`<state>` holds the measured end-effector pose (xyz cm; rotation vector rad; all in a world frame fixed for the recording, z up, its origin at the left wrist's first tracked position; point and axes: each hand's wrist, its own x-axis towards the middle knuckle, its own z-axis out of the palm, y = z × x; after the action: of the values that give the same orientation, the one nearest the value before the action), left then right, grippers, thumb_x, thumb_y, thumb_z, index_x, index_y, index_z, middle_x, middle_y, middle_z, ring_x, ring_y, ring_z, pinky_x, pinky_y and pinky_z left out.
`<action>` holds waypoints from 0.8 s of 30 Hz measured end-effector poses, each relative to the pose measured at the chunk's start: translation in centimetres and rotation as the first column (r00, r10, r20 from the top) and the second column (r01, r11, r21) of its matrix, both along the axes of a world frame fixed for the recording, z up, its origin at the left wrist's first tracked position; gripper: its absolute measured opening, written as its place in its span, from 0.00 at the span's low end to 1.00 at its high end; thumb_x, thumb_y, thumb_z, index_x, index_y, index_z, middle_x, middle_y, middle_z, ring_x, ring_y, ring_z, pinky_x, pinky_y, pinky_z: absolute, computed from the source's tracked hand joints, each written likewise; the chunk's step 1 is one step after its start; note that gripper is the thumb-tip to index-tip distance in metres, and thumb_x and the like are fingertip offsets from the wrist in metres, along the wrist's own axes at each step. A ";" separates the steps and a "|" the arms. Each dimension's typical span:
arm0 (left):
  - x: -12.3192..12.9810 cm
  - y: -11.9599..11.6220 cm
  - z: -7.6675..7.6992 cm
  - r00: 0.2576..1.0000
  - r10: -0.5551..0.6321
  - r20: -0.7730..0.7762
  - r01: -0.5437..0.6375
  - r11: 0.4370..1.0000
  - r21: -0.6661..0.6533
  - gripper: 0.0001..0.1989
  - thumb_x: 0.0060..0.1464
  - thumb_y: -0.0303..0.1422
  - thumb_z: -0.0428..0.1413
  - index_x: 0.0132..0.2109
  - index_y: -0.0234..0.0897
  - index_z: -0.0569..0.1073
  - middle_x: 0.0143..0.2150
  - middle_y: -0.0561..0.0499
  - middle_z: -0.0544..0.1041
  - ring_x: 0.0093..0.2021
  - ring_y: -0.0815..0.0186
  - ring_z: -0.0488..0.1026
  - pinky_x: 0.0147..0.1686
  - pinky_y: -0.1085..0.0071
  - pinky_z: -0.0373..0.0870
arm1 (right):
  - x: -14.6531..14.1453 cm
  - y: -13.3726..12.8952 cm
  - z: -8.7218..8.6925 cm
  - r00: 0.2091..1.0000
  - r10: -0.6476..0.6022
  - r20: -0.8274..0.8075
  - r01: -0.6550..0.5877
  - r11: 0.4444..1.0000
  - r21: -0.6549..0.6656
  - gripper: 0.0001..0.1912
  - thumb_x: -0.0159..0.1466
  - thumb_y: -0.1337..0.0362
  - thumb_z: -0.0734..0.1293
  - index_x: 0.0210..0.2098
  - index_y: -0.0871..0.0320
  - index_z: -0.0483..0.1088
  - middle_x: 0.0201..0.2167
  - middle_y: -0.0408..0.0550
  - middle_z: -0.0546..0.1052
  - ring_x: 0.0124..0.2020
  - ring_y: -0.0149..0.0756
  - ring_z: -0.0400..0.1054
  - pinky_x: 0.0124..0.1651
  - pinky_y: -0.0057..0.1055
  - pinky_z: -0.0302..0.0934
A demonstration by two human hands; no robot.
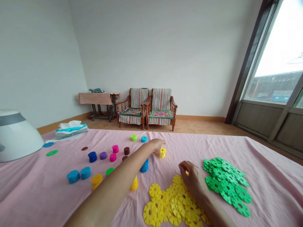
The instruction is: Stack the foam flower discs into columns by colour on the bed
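The left hand [153,146] is curled forward, its fingers [159,150] against a short stack of yellow interlocking discs [162,153]; whether it holds the stack or only touches it, I cannot tell. The right hand [191,176] is bent nearly closed above a heap of loose yellow discs [175,201], and a sliver of a yellow disc [187,173] shows at its fingertips, so it appears to have that disc pinched. All of this lies on a creased pink bedsheet [267,179].

From the wearer's head, the short stack sits at 12 o'clock, the heap at 1 o'clock, and a pile of green discs [227,183] at 2 o'clock, just beside the right hand. Toward 11 o'clock, a blue stack [144,165] and a leaning yellow stack [134,183] stand close beside the left forearm [113,179]. Farther out at 10 o'clock are a purple stack [103,155] and a pink stack [113,157].

If the forearm dropped or swept sideways, it could topple those narrow stacks on the soft cloth. A pinched disc could also slip, or drag overlapping neighbours with it.
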<state>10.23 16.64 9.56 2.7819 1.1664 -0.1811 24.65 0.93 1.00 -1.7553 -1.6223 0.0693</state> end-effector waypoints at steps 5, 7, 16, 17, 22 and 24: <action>-0.4 0.6 -0.6 0.974 -0.227 0.022 0.228 0.971 -0.072 0.35 0.40 0.25 0.64 0.56 0.51 0.66 0.59 0.50 0.67 0.55 0.59 0.67 0.53 0.70 0.61 | -0.1 0.0 0.0 1.000 0.007 0.007 -0.007 1.000 0.002 0.11 0.61 0.66 0.56 0.27 0.56 0.68 0.25 0.45 0.74 0.29 0.35 0.68 0.34 0.29 0.58; -0.2 0.7 -1.1 0.966 -0.256 0.027 0.258 0.962 -0.085 0.34 0.40 0.24 0.62 0.55 0.52 0.68 0.58 0.50 0.67 0.54 0.58 0.67 0.53 0.69 0.62 | -0.1 0.0 -0.1 1.000 0.008 0.011 -0.008 1.000 0.000 0.11 0.61 0.66 0.56 0.26 0.56 0.68 0.25 0.46 0.74 0.29 0.35 0.68 0.33 0.28 0.58; 0.3 1.6 -2.3 0.970 -0.243 0.002 0.242 0.966 -0.084 0.25 0.44 0.22 0.59 0.51 0.44 0.71 0.52 0.48 0.72 0.52 0.58 0.68 0.53 0.61 0.62 | -0.1 -0.2 0.0 1.000 0.007 0.013 -0.006 0.999 -0.034 0.12 0.61 0.66 0.56 0.27 0.56 0.69 0.25 0.46 0.74 0.29 0.36 0.68 0.34 0.29 0.58; 0.3 1.7 -2.3 0.969 -0.247 -0.002 0.246 0.966 -0.083 0.24 0.46 0.23 0.59 0.51 0.41 0.71 0.52 0.47 0.72 0.52 0.58 0.68 0.52 0.60 0.62 | -0.1 -0.2 0.1 1.000 0.006 0.010 -0.006 0.999 -0.036 0.12 0.61 0.66 0.55 0.27 0.56 0.69 0.25 0.46 0.74 0.29 0.36 0.68 0.34 0.29 0.58; 0.4 1.7 -2.4 0.970 -0.245 -0.012 0.243 0.967 -0.070 0.21 0.49 0.26 0.60 0.52 0.37 0.70 0.52 0.45 0.72 0.52 0.57 0.68 0.52 0.58 0.62 | 0.0 -0.1 0.0 1.000 0.003 0.017 -0.003 0.999 -0.034 0.12 0.60 0.66 0.56 0.27 0.56 0.69 0.25 0.45 0.74 0.29 0.35 0.68 0.33 0.28 0.58; 0.4 1.6 -2.4 0.973 -0.233 -0.005 0.232 0.971 -0.062 0.24 0.46 0.27 0.61 0.52 0.41 0.70 0.52 0.47 0.72 0.53 0.57 0.68 0.53 0.61 0.62 | 0.0 -0.1 0.0 1.000 0.004 0.021 -0.003 1.000 -0.030 0.12 0.60 0.66 0.56 0.27 0.56 0.69 0.25 0.45 0.74 0.29 0.35 0.68 0.33 0.28 0.58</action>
<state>10.68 18.28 7.13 2.8600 0.8189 -0.2499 24.62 0.86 1.00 -1.7811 -1.6471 0.0775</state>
